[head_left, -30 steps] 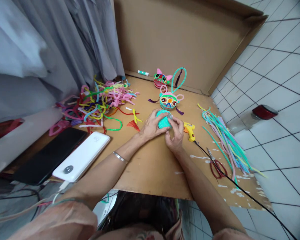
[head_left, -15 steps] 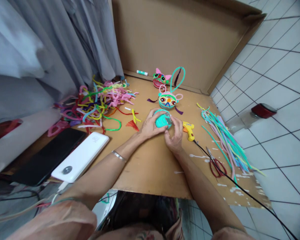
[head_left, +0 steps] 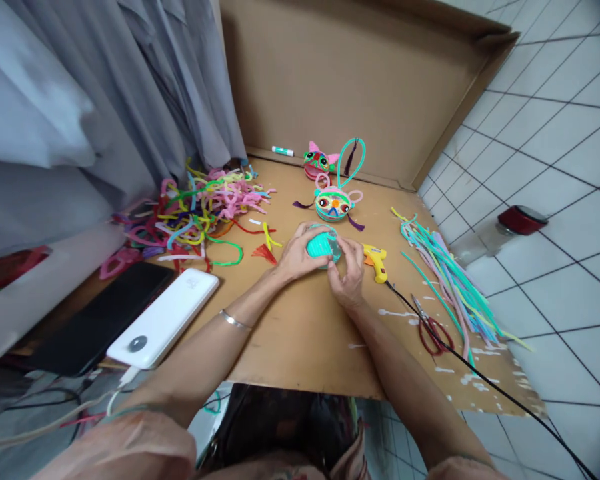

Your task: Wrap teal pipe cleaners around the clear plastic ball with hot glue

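From my remote station, I watched the left hand (head_left: 296, 255) clasp a turquoise-wrapped ball (head_left: 319, 247) near the view's centre, while the right hand (head_left: 347, 272) pinched its 3 o'clock edge. Around the ball lay a yellow glue gun (head_left: 379, 263) at 3 o'clock, red-handled scissors (head_left: 436, 339) at 4, and an animal-face ornament (head_left: 332, 205) at 12.

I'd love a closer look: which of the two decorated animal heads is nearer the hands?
The loop-eared head with purple tassels, just beyond the left hand and right hand; the pointy-eared head sits farther back, near the cardboard.
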The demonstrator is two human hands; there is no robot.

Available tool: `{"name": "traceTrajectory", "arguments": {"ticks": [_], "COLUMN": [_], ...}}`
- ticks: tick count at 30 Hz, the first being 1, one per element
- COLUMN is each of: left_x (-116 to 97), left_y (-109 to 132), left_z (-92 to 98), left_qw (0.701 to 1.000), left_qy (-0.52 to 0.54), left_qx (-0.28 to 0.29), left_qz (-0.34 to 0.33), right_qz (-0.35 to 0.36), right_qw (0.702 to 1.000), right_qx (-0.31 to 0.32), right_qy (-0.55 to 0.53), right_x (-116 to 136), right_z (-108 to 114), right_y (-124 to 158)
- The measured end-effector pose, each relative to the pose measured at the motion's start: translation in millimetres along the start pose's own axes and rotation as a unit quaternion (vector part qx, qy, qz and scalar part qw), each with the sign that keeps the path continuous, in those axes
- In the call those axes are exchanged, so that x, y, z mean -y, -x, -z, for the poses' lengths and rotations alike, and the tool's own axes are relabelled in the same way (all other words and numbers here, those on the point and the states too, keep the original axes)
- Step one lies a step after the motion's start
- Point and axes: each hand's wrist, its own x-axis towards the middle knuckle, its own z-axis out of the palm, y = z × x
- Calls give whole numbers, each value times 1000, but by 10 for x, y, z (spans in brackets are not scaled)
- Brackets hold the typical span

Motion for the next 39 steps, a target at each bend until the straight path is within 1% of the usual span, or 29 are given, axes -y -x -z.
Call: {"name": "traceTrajectory", "arguments": {"ticks": [3,5,7,9,12,15,19,22,28,33,36,39], "left_x": [-18,-37,-68,-111,-184,-239,-266,-268,-289,-290,-255,-183], "left_y": [15,28,41,56,80,107,145,170,195,198,187,154], "left_z": [-8,-13,-12,0,35,63,44,8,-15,-11,1,39], "left_qw": [1000,999,999,998,996,993,992,992,990,989,994,998], "left_qy": [-8,-16,-25,-43,-73,-103,-119,-121,-139,-140,-107,-41], "left_qx": [9,15,15,31,44,54,40,18,22,12,0,-24], "left_qz": [-19,-30,-38,-36,-36,-31,-17,-18,-27,-35,-22,30], "right_qz": [-30,-46,-46,-34,-25,-35,-37,-33,-11,-8,-19,-37], "right_qw": [1000,999,997,996,995,994,993,992,989,989,991,993], "right_qx": [-5,-25,-52,-72,-83,-90,-103,-106,-116,-104,-95,-98], "right_qy": [-7,9,27,38,45,43,53,63,95,105,87,57], "right_x": [34,56,69,72,67,60,66,86,108,127,165,192], "right_z": [13,19,23,28,34,33,24,22,19,23,29,31], "right_y": [0,-9,-27,-50,-77,-81,-70,-68,-67,-57,-50,-37]}}
